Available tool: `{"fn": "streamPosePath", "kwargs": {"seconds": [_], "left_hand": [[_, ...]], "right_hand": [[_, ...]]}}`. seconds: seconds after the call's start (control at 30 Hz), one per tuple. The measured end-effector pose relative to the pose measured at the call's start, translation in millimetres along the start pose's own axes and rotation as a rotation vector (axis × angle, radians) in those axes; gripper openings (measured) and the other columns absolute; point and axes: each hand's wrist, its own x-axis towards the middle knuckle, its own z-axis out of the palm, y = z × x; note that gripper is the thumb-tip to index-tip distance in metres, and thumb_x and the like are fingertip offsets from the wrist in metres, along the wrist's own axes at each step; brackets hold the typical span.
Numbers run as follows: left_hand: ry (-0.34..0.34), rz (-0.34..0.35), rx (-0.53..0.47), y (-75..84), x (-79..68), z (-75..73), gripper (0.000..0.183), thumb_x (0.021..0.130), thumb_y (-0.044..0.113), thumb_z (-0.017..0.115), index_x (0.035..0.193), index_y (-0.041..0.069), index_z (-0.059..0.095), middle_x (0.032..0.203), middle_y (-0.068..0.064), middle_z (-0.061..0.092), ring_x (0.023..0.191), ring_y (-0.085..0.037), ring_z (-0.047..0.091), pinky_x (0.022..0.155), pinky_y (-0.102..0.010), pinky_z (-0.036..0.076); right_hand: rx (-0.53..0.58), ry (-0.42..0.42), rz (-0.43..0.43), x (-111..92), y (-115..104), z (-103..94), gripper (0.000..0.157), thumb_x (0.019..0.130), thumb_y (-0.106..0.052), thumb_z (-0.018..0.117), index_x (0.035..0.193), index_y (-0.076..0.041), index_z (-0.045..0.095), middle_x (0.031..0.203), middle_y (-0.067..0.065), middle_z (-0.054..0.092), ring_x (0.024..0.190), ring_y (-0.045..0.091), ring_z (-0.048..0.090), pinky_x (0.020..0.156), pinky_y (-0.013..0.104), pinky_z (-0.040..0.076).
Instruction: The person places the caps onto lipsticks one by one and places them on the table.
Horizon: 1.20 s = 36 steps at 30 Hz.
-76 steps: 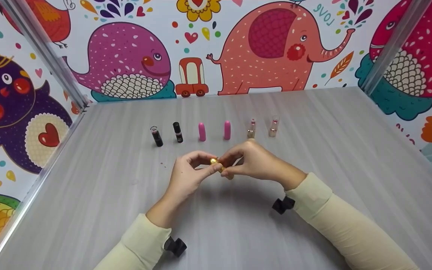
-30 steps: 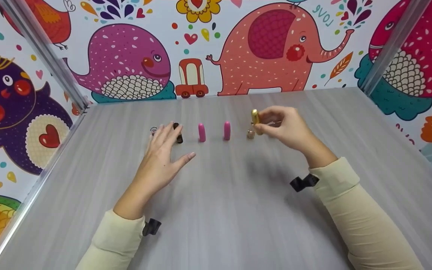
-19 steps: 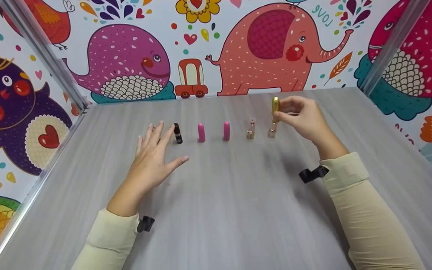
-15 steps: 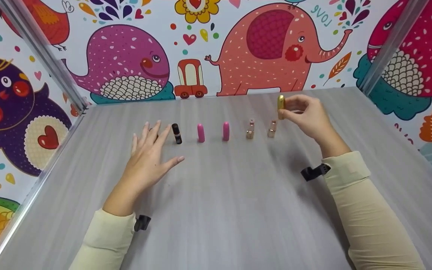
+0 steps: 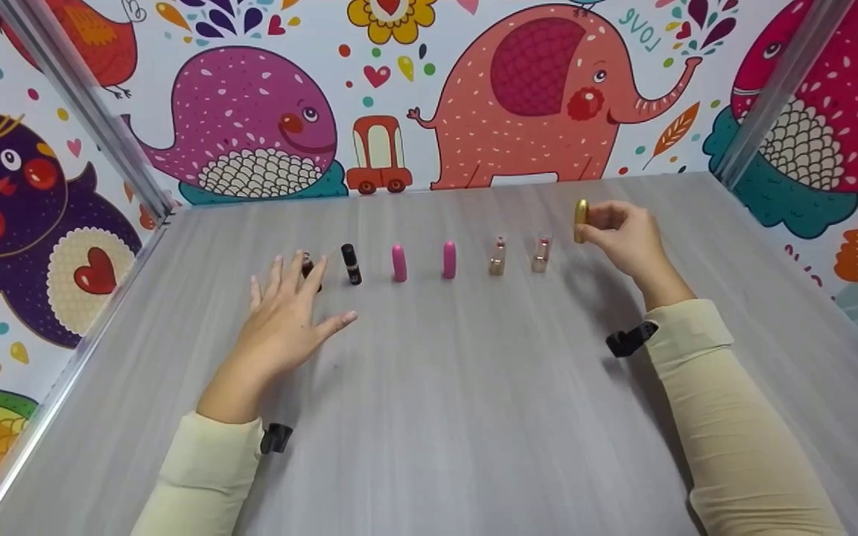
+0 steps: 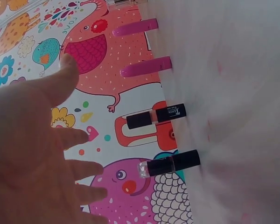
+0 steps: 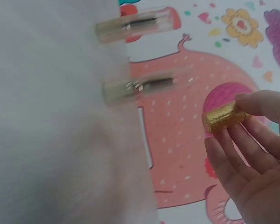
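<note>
My right hand (image 5: 626,238) pinches a gold lipstick (image 5: 582,222) between thumb and fingers, upright and apart from the table, right of the row. In the right wrist view the gold lipstick's flat end (image 7: 207,123) shows. Left hand (image 5: 272,320) hovers with spread fingers by the row's left end and holds nothing. Its fingers partly cover a black lipstick with a clear top (image 6: 172,164) in the head view. Beside that stand a second black lipstick (image 5: 351,264), two pink lipsticks (image 5: 399,263), and two clear-capped, pale gold lipsticks (image 5: 497,260), the rightmost (image 5: 541,257) nearest my right hand.
The lipsticks stand upright in a spaced row on a grey wood-grain table (image 5: 444,417). A wall with cartoon animals (image 5: 533,97) closes the back and both sides. Metal posts (image 5: 94,112) rise at the back corners.
Earlier both hands held the gold lipstick in front of the row. The left hand let go and moved left; the right carried the lipstick up and rightward past the last clear-capped one, then slightly lower.
</note>
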Motion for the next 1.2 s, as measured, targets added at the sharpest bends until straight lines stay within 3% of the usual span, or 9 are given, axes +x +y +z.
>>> {"fn": "streamPosePath", "kwargs": {"seconds": [0.27, 0.47, 0.6, 0.8, 1.03, 1.2], "left_hand": [[-0.007, -0.021, 0.001, -0.9, 1.5, -0.8, 0.094, 0.082, 0.071, 0.050, 0.153, 0.019, 0.015, 0.159, -0.016, 0.004, 0.144, -0.038, -0.007, 0.109, -0.062, -0.012], [-0.010, -0.023, -0.013, 0.1, 1.3, -0.9, 0.092, 0.084, 0.066, 0.053, 0.153, 0.019, 0.015, 0.159, -0.016, 0.003, 0.144, -0.038, -0.008, 0.109, -0.061, -0.012], [-0.007, -0.016, -0.021, 0.5, 1.3, 0.1, 0.091, 0.084, 0.064, 0.055, 0.153, 0.018, 0.016, 0.159, -0.017, 0.004, 0.144, -0.038, -0.007, 0.109, -0.061, -0.012], [-0.013, -0.015, -0.013, -0.2, 2.6, 2.4, 0.090, 0.086, 0.062, 0.056, 0.153, 0.018, 0.016, 0.158, -0.017, 0.005, 0.144, -0.039, -0.006, 0.109, -0.062, -0.010], [-0.021, -0.018, -0.019, -0.6, 2.8, 3.4, 0.090, 0.085, 0.064, 0.054, 0.153, 0.018, 0.015, 0.159, -0.016, 0.004, 0.144, -0.039, -0.006, 0.109, -0.062, -0.010], [-0.024, -0.022, -0.025, -1.4, 2.5, 2.3, 0.091, 0.085, 0.066, 0.052, 0.153, 0.019, 0.015, 0.159, -0.015, 0.004, 0.144, -0.038, -0.006, 0.110, -0.062, -0.010]], "right_hand": [[-0.042, -0.062, 0.056, 5, 25, 3.0, 0.038, 0.084, -0.029, 0.073, 0.112, -0.006, 0.061, 0.111, 0.011, 0.062, 0.099, 0.021, 0.056, 0.088, 0.035, 0.048], [-0.035, -0.102, 0.050, 6, 38, 5.5, 0.034, 0.085, -0.022, 0.072, 0.111, -0.004, 0.061, 0.109, 0.011, 0.060, 0.099, 0.021, 0.054, 0.085, 0.028, 0.047], [-0.038, -0.099, 0.051, 8, 43, 6.2, 0.035, 0.084, -0.020, 0.073, 0.112, -0.003, 0.062, 0.109, 0.012, 0.061, 0.098, 0.021, 0.054, 0.081, 0.023, 0.047], [-0.052, -0.120, 0.084, 9, 47, 5.2, 0.038, 0.083, -0.023, 0.075, 0.113, -0.004, 0.062, 0.112, 0.013, 0.061, 0.100, 0.023, 0.054, 0.086, 0.030, 0.048], [-0.056, -0.143, 0.106, 8, 50, 5.4, 0.043, 0.082, -0.025, 0.076, 0.114, -0.001, 0.059, 0.113, 0.015, 0.061, 0.098, 0.022, 0.054, 0.074, 0.020, 0.047], [-0.043, -0.165, 0.119, 9, 50, 6.4, 0.046, 0.083, -0.024, 0.075, 0.118, -0.001, 0.057, 0.117, 0.017, 0.060, 0.102, 0.023, 0.054, 0.079, 0.024, 0.048]]}}
